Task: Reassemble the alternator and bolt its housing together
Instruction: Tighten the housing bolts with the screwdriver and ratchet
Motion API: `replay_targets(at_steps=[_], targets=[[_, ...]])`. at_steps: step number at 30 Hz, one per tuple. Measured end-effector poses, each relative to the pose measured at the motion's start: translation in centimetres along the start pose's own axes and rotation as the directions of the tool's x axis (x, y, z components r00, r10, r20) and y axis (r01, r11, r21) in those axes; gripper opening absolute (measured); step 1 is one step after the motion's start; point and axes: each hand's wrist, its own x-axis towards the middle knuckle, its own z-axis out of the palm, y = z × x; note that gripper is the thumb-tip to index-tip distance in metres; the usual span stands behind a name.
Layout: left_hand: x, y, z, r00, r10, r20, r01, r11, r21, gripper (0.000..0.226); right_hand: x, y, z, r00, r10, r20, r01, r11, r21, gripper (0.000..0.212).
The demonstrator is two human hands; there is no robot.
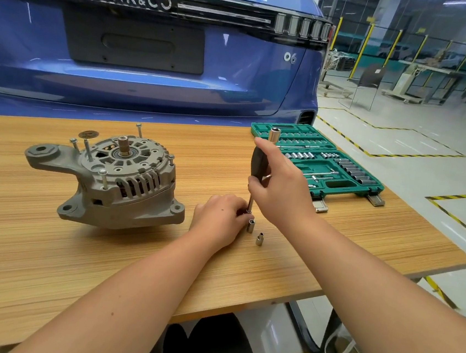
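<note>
1. Head view looks down on a wooden counter with both bare forearms reaching forward over it.
2. The alternator sits on the left part of the counter, well apart from the hands, with its shaft pointing up.
3. Several long bolts stand up out of the housing, not driven down; one near the front, others at the back and at the sides.
4. The right hand has its grip curled round the black handle of a driver tool, which stands nearly upright with a socket on its top end.
5. The thin metal shank of the tool goes down to the counter just beside the left hand.
6. The left hand rests on the counter with its fingers curled at the lower tip of the shank; the grip seems to pinch a small piece there, but what it is I cannot tell, because the fingers hide it.
7. Two small sockets stand on the counter just beside the left hand: a taller socket almost touching the fingers, and a shorter socket a little to the right and nearer to the person.
8. A green socket set case lies open at the far right of the counter, behind the right hand, with rows of sockets in it.
9. Behind the counter stands the rear of a blue car.
</note>
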Motion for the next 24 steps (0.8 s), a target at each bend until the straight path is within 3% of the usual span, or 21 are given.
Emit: replay_targets(at_steps=[9, 12, 14, 15, 17, 20, 22, 24], targets=[[-0.1, 0.4, -0.4, 1.000, 0.013, -0.016, -0.013, 0.998, -0.055, 0.028, 0.6, -0.3, -0.2, 0.996, 0.024, 0.085, -0.024, 1.000, -0.008, 0.069], [-0.4, 0.1, -0.7, 1.000, 0.028, -0.001, -0.028, 0.996, -0.085, 0.024, 0.5, -0.4, -1.3, 0.969, 0.111, 0.219, -0.154, 0.969, 0.191, 0.061], [-0.6, 0.1, -0.8, 1.000, 0.030, 0.001, -0.030, 0.994, -0.109, 0.025, 1.0, 0.5, -2.4, 0.947, 0.241, 0.212, -0.298, 0.906, 0.301, 0.052], [-0.6, 0.1, -0.9, 1.000, 0.029, -0.001, -0.028, 0.993, -0.112, 0.024, 1.3, 1.2, -3.0, 0.931, 0.313, 0.187, -0.353, 0.902, 0.250, 0.047], [-0.9, 0.1, -1.1, 1.000, 0.023, -0.005, -0.024, 0.993, -0.113, 0.022, 1.5, 2.4, -4.2, 0.887, 0.413, 0.208, -0.402, 0.911, -0.092, 0.035], [-1.4, 0.0, -1.4, 1.000, 0.022, -0.003, -0.022, 0.993, -0.115, 0.027, 0.6, 3.2, -4.4, 0.751, 0.536, 0.384, -0.285, 0.789, -0.544, 0.022], [-1.9, -0.2, -1.8, 1.000, 0.017, -0.001, -0.017, 0.994, -0.112, 0.027, -0.2, 3.3, -3.6, 0.676, 0.581, 0.453, -0.210, 0.741, -0.637, 0.016], [-2.5, -0.4, -2.1, 1.000, 0.008, 0.000, -0.008, 0.994, -0.109, 0.027, -0.7, 3.5, -2.6, 0.675, 0.579, 0.457, -0.170, 0.725, -0.668, 0.013]])
